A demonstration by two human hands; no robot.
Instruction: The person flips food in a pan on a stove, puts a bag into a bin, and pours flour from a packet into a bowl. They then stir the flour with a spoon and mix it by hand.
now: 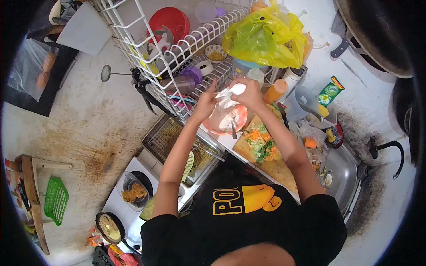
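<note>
A white plastic bag [227, 94] hangs between my two hands above an orange bowl. My left hand [206, 104] grips the bag's left side, fingers closed round it. On the other side my right hand [249, 94] holds the bag's upper right part, which bulges white at the fingers. White powder, like flour, lies in the orange bowl [242, 116] below, and a metal spoon [233, 128] leans in it. Close by on the right, chopped orange and green vegetables [262, 144] are heaped on a wooden cutting board [284, 170], partly under my right forearm.
A white wire dish rack [177, 55] stands behind my left hand. A yellow plastic bag [268, 37] and sauce bottles [276, 90] are at the back. To the right is a metal sink [344, 177]; a fryer basin [166, 137] and white stove [128, 208] are at left.
</note>
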